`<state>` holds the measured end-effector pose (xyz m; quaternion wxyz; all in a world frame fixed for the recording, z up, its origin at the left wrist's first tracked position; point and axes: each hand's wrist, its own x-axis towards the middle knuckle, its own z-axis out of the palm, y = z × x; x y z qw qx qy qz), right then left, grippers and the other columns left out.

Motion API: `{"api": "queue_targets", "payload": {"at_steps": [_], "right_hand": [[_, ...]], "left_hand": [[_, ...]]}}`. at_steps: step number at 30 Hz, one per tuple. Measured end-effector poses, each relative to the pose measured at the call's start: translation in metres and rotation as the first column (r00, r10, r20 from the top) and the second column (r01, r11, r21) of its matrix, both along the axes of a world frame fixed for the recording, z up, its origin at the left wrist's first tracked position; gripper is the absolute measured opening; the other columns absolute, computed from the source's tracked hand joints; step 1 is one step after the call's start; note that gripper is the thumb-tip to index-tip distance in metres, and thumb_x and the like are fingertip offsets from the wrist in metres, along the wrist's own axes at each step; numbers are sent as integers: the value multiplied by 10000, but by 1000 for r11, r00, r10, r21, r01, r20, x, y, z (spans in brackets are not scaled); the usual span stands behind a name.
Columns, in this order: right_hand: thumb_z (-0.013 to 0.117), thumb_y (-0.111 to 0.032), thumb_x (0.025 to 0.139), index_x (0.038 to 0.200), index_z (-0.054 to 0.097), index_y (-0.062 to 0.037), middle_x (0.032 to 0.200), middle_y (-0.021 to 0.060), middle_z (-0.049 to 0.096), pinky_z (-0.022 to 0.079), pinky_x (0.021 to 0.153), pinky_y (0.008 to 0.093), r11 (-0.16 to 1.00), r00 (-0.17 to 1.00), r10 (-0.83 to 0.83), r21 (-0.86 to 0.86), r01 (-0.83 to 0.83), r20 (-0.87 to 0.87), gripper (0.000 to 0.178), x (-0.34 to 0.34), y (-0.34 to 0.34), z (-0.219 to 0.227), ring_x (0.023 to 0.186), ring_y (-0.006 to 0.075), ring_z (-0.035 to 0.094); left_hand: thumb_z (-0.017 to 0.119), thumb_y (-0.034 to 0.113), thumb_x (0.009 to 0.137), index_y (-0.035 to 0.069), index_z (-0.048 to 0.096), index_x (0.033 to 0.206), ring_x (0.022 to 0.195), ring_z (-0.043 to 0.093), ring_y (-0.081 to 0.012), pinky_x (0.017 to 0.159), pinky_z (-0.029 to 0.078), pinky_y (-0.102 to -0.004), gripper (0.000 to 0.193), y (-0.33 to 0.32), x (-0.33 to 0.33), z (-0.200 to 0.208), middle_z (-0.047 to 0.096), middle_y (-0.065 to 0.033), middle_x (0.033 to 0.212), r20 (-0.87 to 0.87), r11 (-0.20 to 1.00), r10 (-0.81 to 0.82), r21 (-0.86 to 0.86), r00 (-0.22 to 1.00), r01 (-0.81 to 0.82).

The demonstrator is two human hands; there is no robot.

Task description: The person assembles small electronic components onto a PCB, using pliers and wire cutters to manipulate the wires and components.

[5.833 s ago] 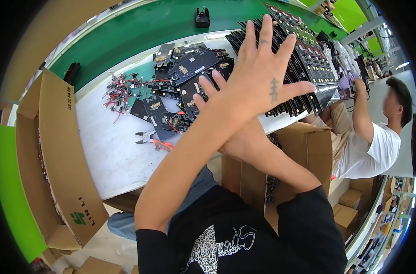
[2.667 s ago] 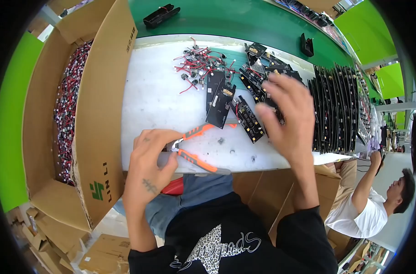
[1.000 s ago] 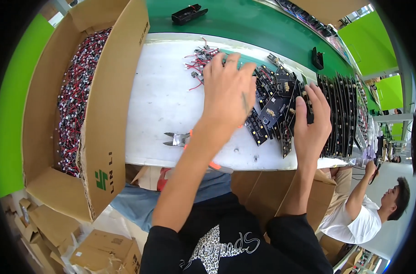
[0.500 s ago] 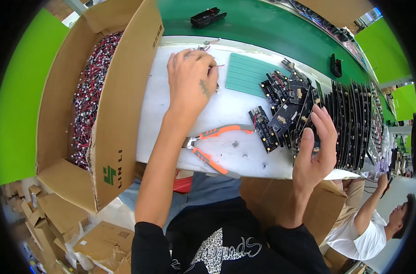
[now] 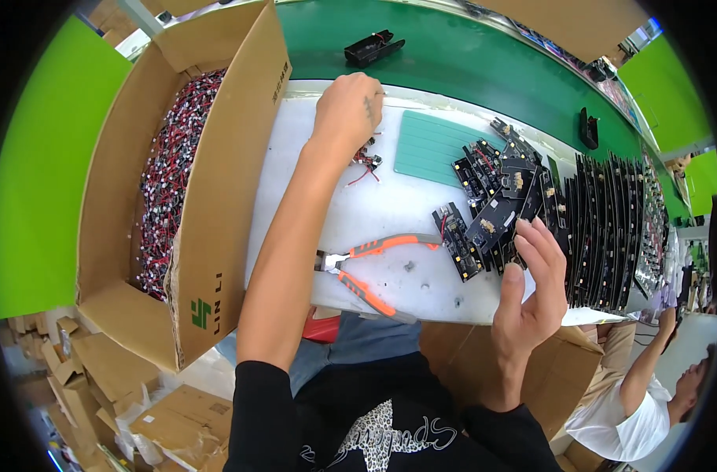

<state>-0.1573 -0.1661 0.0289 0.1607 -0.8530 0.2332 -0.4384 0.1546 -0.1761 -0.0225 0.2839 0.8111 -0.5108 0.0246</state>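
My left hand [image 5: 347,110] reaches to the far edge of the white worktop [image 5: 295,141], its fingers curled under and closed; whatever they hold is hidden. Just on the near side of it lies a small bunch of red and black wire leads [image 5: 366,160] with little connectors. My right hand [image 5: 536,287] is open, thumb and fingers apart, at the near side of a heap of black circuit boards [image 5: 496,216], with nothing seen in it. Between my hands rests a pair of pliers [image 5: 339,259] with orange and grey handles, jaws toward my left forearm.
A tall cardboard box [image 5: 209,228] full of wire leads [image 5: 174,181] stands at left. A ridged green mat [image 5: 433,145] lies by the heap; boards stand in dense rows [image 5: 610,228] at right. Black housings [image 5: 374,49] sit on the green surface beyond. A co-worker [image 5: 634,409] is at lower right.
My left hand has moved away from me to the far edge, uncovering the bunch of leads and covering the spot where a loose lead lay. My right hand has shifted slightly left.
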Motion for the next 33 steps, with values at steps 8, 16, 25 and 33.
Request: {"api": "queue_targets", "payload": {"at_steps": [8, 16, 25, 33], "right_hand": [[642, 25, 826, 1057, 674, 58, 1090, 185, 704, 470, 987, 447, 998, 999, 30, 58, -32, 29, 235, 5, 1, -5, 1111, 383, 632], [643, 14, 838, 1052, 674, 58, 1074, 180, 709, 473, 978, 448, 996, 997, 39, 82, -44, 65, 221, 2, -2, -6, 1091, 383, 639], [636, 8, 847, 1044, 673, 56, 1054, 182, 710, 471, 972, 444, 991, 997, 40, 122, -47, 60, 207, 4, -1, -5, 1080, 380, 641], [611, -10, 869, 1053, 676, 50, 1053, 176, 712, 466, 981, 447, 989, 996, 17, 142, -29, 87, 204, -1, -2, -7, 1076, 369, 640]], "left_hand": [[617, 46, 793, 30, 723, 961, 806, 654, -322, 756, 524, -391, 200, 4, 24, 6, 699, -157, 888, -119, 976, -146, -180, 982, 123], [594, 22, 783, 57, 704, 1019, 795, 653, -274, 773, 535, -349, 262, 12, 31, 8, 639, -121, 836, -56, 987, -87, -144, 995, 78], [634, 87, 790, 17, 713, 1012, 796, 698, -283, 767, 547, -377, 246, -3, 41, 13, 719, -150, 884, -113, 1000, -4, -9, 994, 3], [658, 101, 791, -6, 718, 1009, 786, 698, -284, 751, 545, -356, 249, 29, 15, 43, 726, -164, 880, -216, 981, -69, -192, 974, 27]]}}
